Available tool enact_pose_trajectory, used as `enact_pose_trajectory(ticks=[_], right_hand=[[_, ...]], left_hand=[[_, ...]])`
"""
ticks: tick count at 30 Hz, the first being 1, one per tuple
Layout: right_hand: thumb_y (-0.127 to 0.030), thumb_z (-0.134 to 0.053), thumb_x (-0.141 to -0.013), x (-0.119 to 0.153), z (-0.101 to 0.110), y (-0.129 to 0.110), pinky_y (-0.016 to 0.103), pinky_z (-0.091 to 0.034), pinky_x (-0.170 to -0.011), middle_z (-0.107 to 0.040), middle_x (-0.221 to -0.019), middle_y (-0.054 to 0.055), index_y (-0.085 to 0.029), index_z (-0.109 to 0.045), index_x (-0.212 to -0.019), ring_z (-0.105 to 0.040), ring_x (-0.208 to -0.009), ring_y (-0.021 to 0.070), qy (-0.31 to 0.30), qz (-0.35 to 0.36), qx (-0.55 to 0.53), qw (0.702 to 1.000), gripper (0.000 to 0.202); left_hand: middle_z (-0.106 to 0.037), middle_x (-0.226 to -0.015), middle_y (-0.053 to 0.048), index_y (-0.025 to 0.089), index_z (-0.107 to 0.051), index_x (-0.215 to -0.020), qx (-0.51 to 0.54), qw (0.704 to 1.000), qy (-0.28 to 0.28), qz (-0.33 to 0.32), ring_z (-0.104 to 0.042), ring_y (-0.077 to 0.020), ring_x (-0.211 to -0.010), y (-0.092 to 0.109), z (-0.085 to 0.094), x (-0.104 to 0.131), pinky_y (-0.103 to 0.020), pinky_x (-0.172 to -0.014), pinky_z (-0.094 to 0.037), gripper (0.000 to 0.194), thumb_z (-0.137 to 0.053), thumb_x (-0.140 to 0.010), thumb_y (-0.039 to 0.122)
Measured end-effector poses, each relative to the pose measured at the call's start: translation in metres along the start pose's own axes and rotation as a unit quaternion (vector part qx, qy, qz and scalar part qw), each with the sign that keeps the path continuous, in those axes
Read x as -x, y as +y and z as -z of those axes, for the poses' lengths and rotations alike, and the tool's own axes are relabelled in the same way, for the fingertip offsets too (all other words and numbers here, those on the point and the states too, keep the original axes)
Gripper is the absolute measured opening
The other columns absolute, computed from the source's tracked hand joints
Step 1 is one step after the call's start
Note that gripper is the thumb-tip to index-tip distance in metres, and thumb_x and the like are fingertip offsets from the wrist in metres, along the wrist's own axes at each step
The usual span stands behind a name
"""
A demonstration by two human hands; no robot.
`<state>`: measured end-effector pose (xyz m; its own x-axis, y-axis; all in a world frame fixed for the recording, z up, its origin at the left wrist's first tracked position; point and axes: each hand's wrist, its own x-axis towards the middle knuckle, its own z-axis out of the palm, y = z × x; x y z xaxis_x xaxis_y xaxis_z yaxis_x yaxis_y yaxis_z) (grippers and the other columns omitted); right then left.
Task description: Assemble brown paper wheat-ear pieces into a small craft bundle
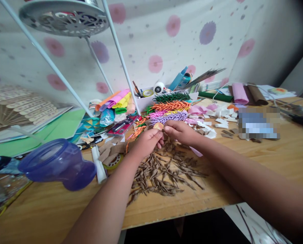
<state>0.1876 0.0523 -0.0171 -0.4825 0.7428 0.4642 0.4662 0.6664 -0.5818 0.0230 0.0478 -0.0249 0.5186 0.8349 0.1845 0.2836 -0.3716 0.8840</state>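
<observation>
My left hand (149, 141) and my right hand (178, 131) are close together over the middle of the table, fingers bent and pinched. A small brown piece, too small to make out well, shows between the fingertips. Just behind them is a small round yellowish item (158, 126). Below my hands lies a spread of twisted brown paper pieces (164, 173). Beyond them are braided paper strands: purple (169, 117), orange (170, 105) and dark green (172, 97).
A purple plastic container (57, 162) stands at the left, near a white rack (65, 20). White paper scraps (222, 122) lie to the right. Rolled crepe paper (240, 94) is at the back right. A white box (147, 102) holds tools. A paper fan (16, 105) lies far left.
</observation>
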Motion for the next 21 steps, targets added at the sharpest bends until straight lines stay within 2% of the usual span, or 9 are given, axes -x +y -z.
enact_pose_trajectory(ticks=[2, 4, 9, 17, 21], right_hand=[[-0.034, -0.039, -0.080, 0.0008, 0.0008, 0.0052, 0.022, -0.037, -0.060, -0.053, -0.083, 0.004, -0.014, -0.047, -0.089, -0.047, -0.069, 0.0106, 0.006, 0.038, -0.035, 0.999, 0.024], [-0.029, -0.045, -0.077, 0.0010, 0.0011, 0.0086, 0.023, -0.038, -0.063, -0.052, -0.090, 0.005, -0.015, -0.045, -0.095, -0.047, -0.071, 0.0107, 0.012, 0.065, -0.038, 0.997, 0.023], [-0.019, -0.044, -0.076, -0.0001, 0.0007, 0.0087, 0.022, -0.037, -0.062, -0.055, -0.075, 0.002, -0.016, -0.049, -0.079, -0.048, -0.068, 0.0105, 0.025, 0.058, 0.011, 0.998, 0.007], [-0.022, -0.044, -0.076, 0.0007, -0.0010, 0.0023, 0.021, -0.037, -0.060, -0.057, -0.076, 0.003, -0.015, -0.050, -0.080, -0.050, -0.067, 0.0112, 0.012, 0.039, 0.066, 0.997, 0.010], [-0.021, -0.044, -0.076, 0.0016, -0.0018, 0.0006, 0.022, -0.037, -0.060, -0.058, -0.077, 0.004, -0.015, -0.051, -0.082, -0.051, -0.069, 0.0121, 0.017, 0.042, 0.110, 0.993, 0.011]], left_hand=[[-0.051, -0.059, 0.002, 0.014, -0.047, -0.064, 0.023, 1.000, -0.001, 0.008, -0.050, -0.0066, -0.048, 0.0012, 0.0004, 0.0000, -0.020, -0.050, -0.041, 0.026, -0.037, -0.079, 0.034], [-0.051, -0.058, 0.002, 0.014, -0.047, -0.063, 0.037, 0.999, -0.003, 0.014, -0.050, -0.0065, -0.047, 0.0017, 0.0005, -0.0002, -0.019, -0.050, -0.041, 0.027, -0.038, -0.078, 0.034], [-0.051, -0.055, 0.002, 0.013, -0.048, -0.065, 0.060, 0.997, 0.002, 0.044, -0.050, -0.0070, -0.047, -0.0001, 0.0000, -0.0014, -0.021, -0.050, -0.042, 0.026, -0.039, -0.076, 0.035], [-0.050, -0.062, 0.004, 0.015, -0.049, -0.069, 0.026, 0.998, 0.059, 0.006, -0.049, -0.0067, -0.052, 0.0072, -0.0007, -0.0020, -0.019, -0.051, -0.040, 0.014, -0.049, -0.072, 0.028], [-0.050, -0.061, 0.004, 0.015, -0.049, -0.067, 0.007, 0.998, 0.064, 0.007, -0.049, -0.0068, -0.051, 0.0056, -0.0001, -0.0025, -0.020, -0.052, -0.039, 0.016, -0.049, -0.073, 0.030]])
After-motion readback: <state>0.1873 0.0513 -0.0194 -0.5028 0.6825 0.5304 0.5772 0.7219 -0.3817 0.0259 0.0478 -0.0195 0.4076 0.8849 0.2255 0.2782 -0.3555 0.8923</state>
